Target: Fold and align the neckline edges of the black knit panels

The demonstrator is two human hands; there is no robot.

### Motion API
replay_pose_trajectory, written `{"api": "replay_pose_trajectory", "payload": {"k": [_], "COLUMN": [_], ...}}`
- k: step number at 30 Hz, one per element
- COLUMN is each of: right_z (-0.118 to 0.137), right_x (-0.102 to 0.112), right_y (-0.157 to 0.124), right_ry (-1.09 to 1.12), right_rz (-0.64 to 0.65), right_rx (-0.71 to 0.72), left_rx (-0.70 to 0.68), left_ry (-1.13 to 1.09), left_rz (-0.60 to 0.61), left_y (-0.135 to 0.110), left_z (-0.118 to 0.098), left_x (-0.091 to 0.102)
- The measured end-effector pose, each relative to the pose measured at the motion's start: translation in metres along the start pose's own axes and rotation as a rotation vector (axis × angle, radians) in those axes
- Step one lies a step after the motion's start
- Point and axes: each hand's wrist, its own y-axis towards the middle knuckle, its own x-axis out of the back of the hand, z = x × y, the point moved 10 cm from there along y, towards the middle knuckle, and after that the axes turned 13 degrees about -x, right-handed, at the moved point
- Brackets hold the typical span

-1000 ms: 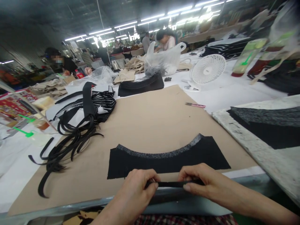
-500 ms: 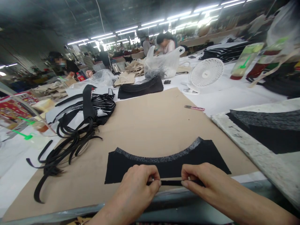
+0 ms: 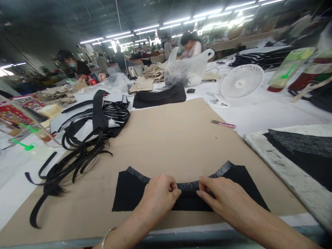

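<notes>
A black fabric panel (image 3: 127, 193) with a curved grey-speckled upper edge (image 3: 190, 185) lies on the brown sheet (image 3: 173, 138) in front of me. My left hand (image 3: 160, 193) is over its middle, thumb and fingers pinched. My right hand (image 3: 223, 195) pinches a short way to the right. Between them stretches a thin black strip (image 3: 188, 192), hard to tell apart from the panel, just below the speckled edge. The strip's outer ends are hidden by my hands.
At left lie loose black strips (image 3: 75, 152) beside striped black pieces (image 3: 116, 116). Pink-handled thread snips (image 3: 223, 124) rest at the sheet's right. Farther off stand a white fan (image 3: 242, 81) and a plastic bag (image 3: 188, 69). A pale board (image 3: 275, 162) carries another dark panel (image 3: 301, 155).
Both hands have moved up and away from the table's front edge, bringing the black strip over the panel, close to its curved edge. The view has shifted slightly.
</notes>
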Motion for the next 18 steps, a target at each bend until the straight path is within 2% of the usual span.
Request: {"api": "replay_pose_trajectory", "payload": {"k": [9,18], "right_z": [-0.008,-0.004], "right_x": [-0.005,-0.015], "right_y": [0.009,-0.006], "right_ry": [0.014,0.013], "right_rz": [0.013,0.032], "right_rx": [-0.029,0.016], "left_rx": [0.021,0.064], "left_ry": [0.007,0.020], "left_rz": [-0.011,0.025], "left_y": [0.007,-0.013], "left_z": [0.006,0.002], "left_x": [-0.010,-0.009]}}
